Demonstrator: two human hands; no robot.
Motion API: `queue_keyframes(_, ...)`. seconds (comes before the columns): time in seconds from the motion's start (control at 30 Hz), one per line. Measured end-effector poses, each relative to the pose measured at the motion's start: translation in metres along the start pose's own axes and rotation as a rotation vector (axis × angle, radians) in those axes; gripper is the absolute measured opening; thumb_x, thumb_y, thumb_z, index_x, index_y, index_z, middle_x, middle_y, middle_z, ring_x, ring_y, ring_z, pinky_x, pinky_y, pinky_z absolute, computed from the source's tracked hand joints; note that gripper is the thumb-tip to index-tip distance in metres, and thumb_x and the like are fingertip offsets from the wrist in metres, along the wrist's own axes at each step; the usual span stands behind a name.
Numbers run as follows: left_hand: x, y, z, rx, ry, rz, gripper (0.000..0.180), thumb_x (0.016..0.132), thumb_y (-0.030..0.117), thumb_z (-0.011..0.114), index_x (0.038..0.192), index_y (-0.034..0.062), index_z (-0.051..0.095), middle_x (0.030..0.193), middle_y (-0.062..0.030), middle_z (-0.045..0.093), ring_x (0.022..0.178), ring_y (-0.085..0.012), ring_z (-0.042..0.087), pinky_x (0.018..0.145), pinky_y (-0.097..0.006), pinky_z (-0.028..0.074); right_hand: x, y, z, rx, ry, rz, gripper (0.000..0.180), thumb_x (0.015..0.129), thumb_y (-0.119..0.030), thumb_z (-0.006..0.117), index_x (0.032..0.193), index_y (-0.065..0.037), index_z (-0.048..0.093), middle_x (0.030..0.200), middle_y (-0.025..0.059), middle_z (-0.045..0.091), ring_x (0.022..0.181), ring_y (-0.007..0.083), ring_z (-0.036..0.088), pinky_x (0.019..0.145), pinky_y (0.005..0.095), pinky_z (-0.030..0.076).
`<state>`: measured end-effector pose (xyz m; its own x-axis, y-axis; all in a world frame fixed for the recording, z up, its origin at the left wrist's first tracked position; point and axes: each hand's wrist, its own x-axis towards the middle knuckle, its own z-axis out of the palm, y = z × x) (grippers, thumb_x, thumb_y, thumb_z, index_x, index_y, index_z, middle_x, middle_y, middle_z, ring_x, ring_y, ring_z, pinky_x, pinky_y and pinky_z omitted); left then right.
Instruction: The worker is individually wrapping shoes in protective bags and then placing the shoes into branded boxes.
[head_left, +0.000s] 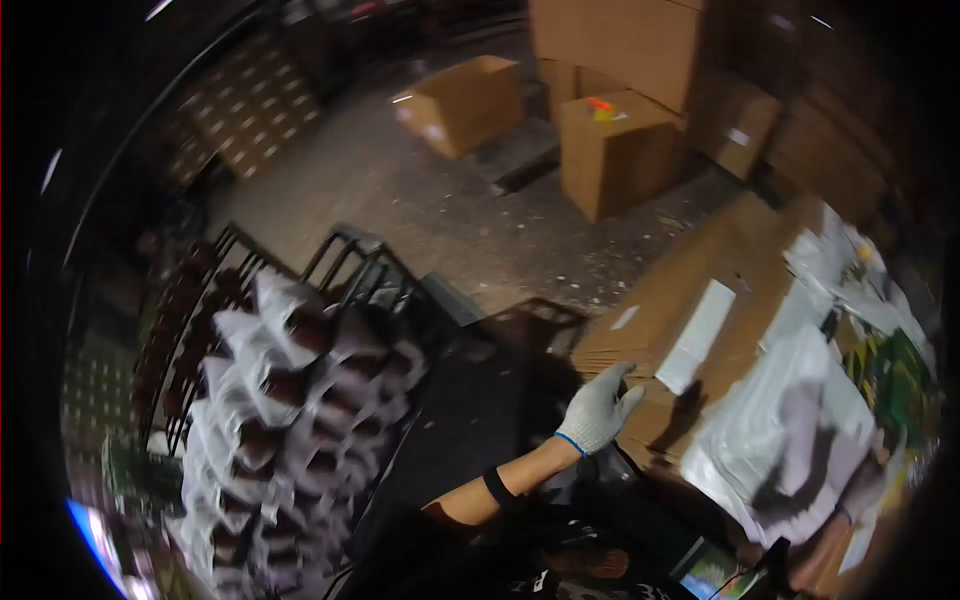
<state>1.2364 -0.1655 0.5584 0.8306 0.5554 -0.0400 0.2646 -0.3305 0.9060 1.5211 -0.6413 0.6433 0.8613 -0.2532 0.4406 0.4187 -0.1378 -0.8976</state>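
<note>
My left hand, in a white knit glove with a blue cuff, hovers by the near end of a stack of flattened cardboard. Its fingers are stretched out with the thumb apart, and nothing shows in it. At the far right my right hand, also gloved, is beside a pile of clear-white plastic bags. Blur and dim light hide its fingers, so its grip cannot be made out. A white paper strip lies on the cardboard between my hands. Green and yellow packaging sits next to the bags.
On my left, a rack stands by rows of dark reddish-brown items wrapped in white plastic. A dark flat surface lies between rack and cardboard. Beyond are an open carton, a closed carton and stacked boxes.
</note>
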Motion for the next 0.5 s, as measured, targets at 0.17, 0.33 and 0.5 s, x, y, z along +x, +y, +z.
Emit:
queue_keyframes(0.17, -0.192, -0.194, -0.104, -0.022, 0.436, -0.271, 0.047, 0.103, 0.020, 0.070, 0.145, 0.0001, 0.062, 0.119, -0.0150, 0.078, 0.106, -0.0281, 0.077, 0.089, -0.039, 0.060, -0.209, -0.107, 0.253, -0.105, -0.784, -0.180, 0.047, 0.112, -0.019, 0.062, 0.154, 0.001, 0.056, 0.145, 0.0162, 0.065, 0.131, 0.0254, 0.062, 0.113, 0.0369, 0.049)
queue_keyframes(0.33, -0.363, -0.274, -0.225, -0.757, 1.071, -0.521, 0.068, 0.102, 0.003, 0.064, 0.164, -0.0023, 0.036, 0.120, -0.0105, 0.071, 0.100, -0.0181, 0.073, 0.075, -0.028, 0.057, -0.450, -0.098, 0.485, 0.071, -1.477, 0.059, 0.053, 0.112, -0.021, 0.062, 0.159, 0.001, 0.050, 0.148, 0.0183, 0.063, 0.137, 0.0265, 0.060, 0.117, 0.0371, 0.046)
queue_keyframes(0.5, -0.479, -0.335, -0.301, -1.368, 1.833, 0.134, 0.075, 0.092, -0.012, 0.054, 0.163, 0.0045, 0.034, 0.143, -0.0214, 0.060, 0.123, -0.0330, 0.068, 0.096, -0.043, 0.062, -0.578, -0.042, 0.778, 0.260, -1.559, 0.192, 0.058, 0.111, -0.036, 0.063, 0.147, 0.010, 0.061, 0.155, 0.0226, 0.059, 0.143, 0.0318, 0.056, 0.115, 0.0409, 0.049)
